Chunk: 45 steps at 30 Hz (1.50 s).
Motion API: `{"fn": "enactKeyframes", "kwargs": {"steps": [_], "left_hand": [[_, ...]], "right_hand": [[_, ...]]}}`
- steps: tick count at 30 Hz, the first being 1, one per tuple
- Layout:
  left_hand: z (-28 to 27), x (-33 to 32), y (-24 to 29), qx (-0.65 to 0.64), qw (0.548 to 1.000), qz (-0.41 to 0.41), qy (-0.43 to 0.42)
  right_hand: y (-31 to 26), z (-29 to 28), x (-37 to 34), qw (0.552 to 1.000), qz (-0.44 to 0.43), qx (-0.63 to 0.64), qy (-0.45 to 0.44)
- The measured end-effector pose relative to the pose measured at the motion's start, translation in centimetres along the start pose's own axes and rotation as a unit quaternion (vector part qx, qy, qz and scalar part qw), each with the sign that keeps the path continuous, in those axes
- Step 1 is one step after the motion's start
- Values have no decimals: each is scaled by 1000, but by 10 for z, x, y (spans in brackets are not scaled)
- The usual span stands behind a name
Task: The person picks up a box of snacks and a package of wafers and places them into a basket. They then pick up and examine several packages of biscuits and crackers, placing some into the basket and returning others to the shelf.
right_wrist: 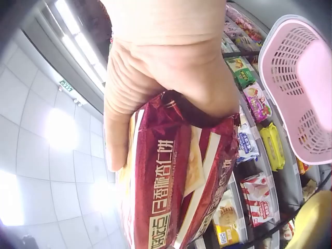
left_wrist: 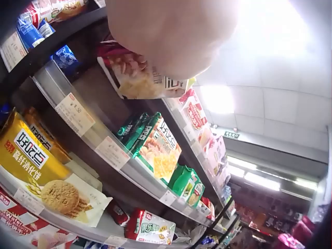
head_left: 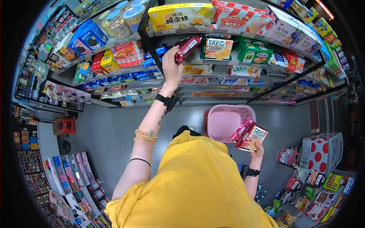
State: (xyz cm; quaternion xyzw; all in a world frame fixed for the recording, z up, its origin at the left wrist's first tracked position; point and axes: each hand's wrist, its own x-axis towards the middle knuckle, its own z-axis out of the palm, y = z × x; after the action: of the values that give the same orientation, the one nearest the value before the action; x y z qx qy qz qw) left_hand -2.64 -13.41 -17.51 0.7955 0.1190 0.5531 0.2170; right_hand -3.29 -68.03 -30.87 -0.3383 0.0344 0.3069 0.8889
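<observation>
My left hand [head_left: 173, 67] reaches up to the shelf and grips a dark red biscuit packet [head_left: 189, 49] by its near end. In the left wrist view that packet [left_wrist: 136, 75] shows a biscuit picture on its front, partly covered by the hand [left_wrist: 171, 36]. Lower down at the right, my right hand [head_left: 258, 149] holds dark red biscuit packets [head_left: 249, 135] of the same look, stacked face to face. Seen from the right wrist, the fingers wrap over the top ends of these packets [right_wrist: 161, 171]. Beside the left hand's packet stands a green-edged biscuit packet [head_left: 217, 48].
A pink basket [head_left: 215, 114] stands on the grey floor [head_left: 152, 114] in front of the shelves, just beyond the right hand's packets. Black shelf posts [head_left: 143, 28] rise beside the left hand. A yellow cake box [head_left: 180, 17] and wafer biscuits [head_left: 241, 19] line the top shelf.
</observation>
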Motion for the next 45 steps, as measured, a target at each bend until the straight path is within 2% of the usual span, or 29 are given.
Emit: {"fn": "enactKeyframes", "kwargs": {"steps": [5,7,9,11,12,15,17,19,22,23,24,26,28,31,32,35,41,44,45], "left_hand": [[-27,-15,40,-24,993,100,60],[-34,-28,58,-114,993,23,37],[-48,-28,94,-151,974,-158,-59],[-40,-37,94,-325,879,-305,-169],[-33,-45,94,-336,865,-316,-199],[-19,-70,101,-279,862,-309,-290],[-7,-94,100,-300,810,-365,-346],[6,-112,102,-307,814,-336,-361],[11,-116,118,-324,793,-329,-398],[8,-112,125,-360,686,-448,-446],[6,-107,130,-363,660,-461,-469],[9,-111,129,-401,638,-449,-481],[17,-122,121,-467,644,-400,-456],[14,-121,117,-526,552,-427,-486],[13,-123,117,-531,555,-405,-495],[15,-122,109,-506,490,-458,-543],[18,-118,109,-535,447,-462,-549],[17,-119,106,-503,447,-447,-589],[17,-121,108,-502,476,-414,-592]], "right_hand": [[-11,14,8,998,28,-44,-34],[-19,28,12,996,36,-74,-47],[-23,45,17,995,42,-78,-50],[-29,58,25,994,62,-77,-53],[-31,71,28,994,63,-68,-65],[-30,114,39,994,46,-53,-83],[-30,132,47,994,53,-52,-85],[-27,149,55,991,60,-61,-98],[-24,176,60,985,72,-127,-96],[-20,179,61,983,76,-142,-91],[-16,180,60,983,83,-138,-92],[-9,167,61,987,93,-107,-80],[-5,157,59,990,99,-69,-73],[2,141,57,995,82,-30,-55],[2,138,55,995,82,-29,-49],[4,135,52,995,77,-30,-58],[13,122,51,997,69,-12,-38],[19,116,51,996,85,-19,-34],[22,113,50,996,88,-21,-28]]}}
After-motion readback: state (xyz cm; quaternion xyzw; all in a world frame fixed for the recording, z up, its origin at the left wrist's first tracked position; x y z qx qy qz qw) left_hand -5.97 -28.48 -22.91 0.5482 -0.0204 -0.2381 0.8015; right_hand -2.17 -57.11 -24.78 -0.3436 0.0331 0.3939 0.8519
